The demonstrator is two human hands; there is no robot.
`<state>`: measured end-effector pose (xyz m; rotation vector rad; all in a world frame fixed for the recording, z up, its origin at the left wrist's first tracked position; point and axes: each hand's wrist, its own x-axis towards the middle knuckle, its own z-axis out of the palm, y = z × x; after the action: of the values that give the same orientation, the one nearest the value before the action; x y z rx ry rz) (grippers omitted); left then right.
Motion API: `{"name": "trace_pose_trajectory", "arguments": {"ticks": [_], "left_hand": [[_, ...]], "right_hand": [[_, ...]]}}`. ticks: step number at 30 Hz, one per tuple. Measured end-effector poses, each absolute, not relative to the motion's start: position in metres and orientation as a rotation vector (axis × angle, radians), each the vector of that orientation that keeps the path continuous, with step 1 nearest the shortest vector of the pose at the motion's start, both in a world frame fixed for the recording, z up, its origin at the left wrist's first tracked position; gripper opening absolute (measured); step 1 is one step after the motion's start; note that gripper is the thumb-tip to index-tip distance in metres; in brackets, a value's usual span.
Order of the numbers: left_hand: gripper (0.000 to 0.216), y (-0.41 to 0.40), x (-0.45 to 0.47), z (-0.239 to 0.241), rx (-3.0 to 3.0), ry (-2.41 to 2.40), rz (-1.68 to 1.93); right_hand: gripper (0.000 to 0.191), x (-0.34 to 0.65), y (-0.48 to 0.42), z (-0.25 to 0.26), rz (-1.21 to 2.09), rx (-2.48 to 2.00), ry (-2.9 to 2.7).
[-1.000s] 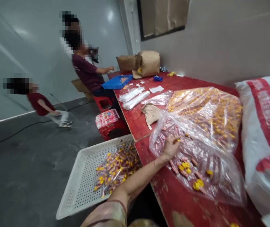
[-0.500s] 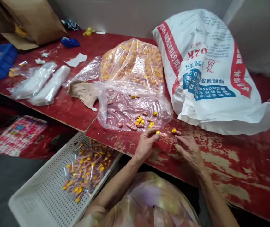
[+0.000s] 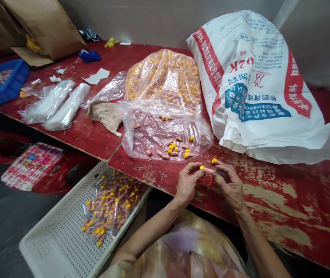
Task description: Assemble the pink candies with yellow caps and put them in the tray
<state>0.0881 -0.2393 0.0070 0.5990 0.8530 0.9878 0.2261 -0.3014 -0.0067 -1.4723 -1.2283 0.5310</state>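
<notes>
My left hand (image 3: 187, 184) pinches the yellow cap end of a small tube with pink filling (image 3: 209, 170). The fingers of my right hand (image 3: 232, 188) close on the tube's other end, so both hands hold it just above the table's front edge. A second yellow cap (image 3: 214, 160) shows at the right fingertips; what lies below it is hidden. Beyond my hands, several loose pink pieces and yellow caps (image 3: 173, 146) lie on the mouth of a clear plastic bag (image 3: 132, 148). The rear of that bag bulges with many similar yellow and pink pieces (image 3: 165, 81).
A big white printed sack (image 3: 257, 135) stands right on the red table (image 3: 153, 173). Below left, a white perforated crate (image 3: 51, 231) holds many capped tubes. Plastic sleeves (image 3: 66, 108), a brown cloth (image 3: 105, 116), a blue tray (image 3: 14, 87) and a cardboard box (image 3: 46, 31) are leftward.
My right hand has moved left to meet my left hand and taken the pink end of the tube. The left hand has shifted slightly right; the view has swung a little left.
</notes>
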Motion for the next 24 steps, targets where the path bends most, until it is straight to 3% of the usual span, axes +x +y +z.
{"name": "trace_pose_trajectory", "arguments": {"ticks": [5, 15, 18, 24], "left_hand": [[0.023, -0.251, 0.09, 0.006, 0.858, 0.95, 1.011], [0.024, -0.244, 0.087, 0.005, 1.351, 0.928, 0.908], [0.024, -0.201, 0.082, 0.002, 1.548, 0.958, 0.894], [0.006, -0.051, 0.052, 0.005, 1.54, 1.565, 1.23]], "right_hand": [[0.023, 0.217, -0.297, -0.012, 0.297, -1.519, -1.502], [0.022, 0.212, -0.296, -0.035, 0.124, -1.508, -1.481], [0.026, 0.223, -0.287, -0.039, 0.032, -1.5, -1.667], [0.026, 0.23, -0.281, -0.045, -0.379, -1.636, -1.887]]}}
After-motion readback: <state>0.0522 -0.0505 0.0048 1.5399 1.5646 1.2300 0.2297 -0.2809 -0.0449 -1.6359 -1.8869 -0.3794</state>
